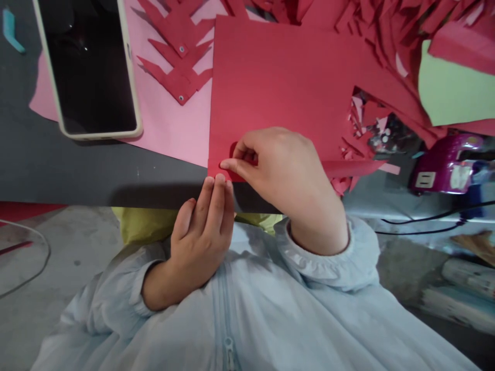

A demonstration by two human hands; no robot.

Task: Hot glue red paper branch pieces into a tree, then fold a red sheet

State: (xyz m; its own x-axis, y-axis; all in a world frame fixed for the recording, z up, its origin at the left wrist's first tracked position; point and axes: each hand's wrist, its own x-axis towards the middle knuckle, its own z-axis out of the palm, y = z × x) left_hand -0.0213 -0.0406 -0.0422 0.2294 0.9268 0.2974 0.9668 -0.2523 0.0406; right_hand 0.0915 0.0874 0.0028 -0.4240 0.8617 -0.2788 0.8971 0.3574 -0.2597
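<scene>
A large sheet of red paper [278, 77] lies at the table's front edge, with a narrow strip along its near side folded up and standing loose at the right. My right hand [286, 159] is closed, its fingers curled and its thumb tip pressed on the fold near the sheet's left corner. The fingertips of my left hand [203, 232] touch the near edge at that same corner; its fingers are stretched out side by side. Left of the sheet, folded red paper fish shapes [180, 77] with small round eyes rest on pink paper [174, 123].
A phone [88, 67] lies at the left, near a small teal piece [13, 31]. Red paper strips [386, 31] and scraps [363, 129] crowd the right side, with light green paper [456, 87]. A shiny purple device [444, 162] and black cables [429, 219] are at the right edge.
</scene>
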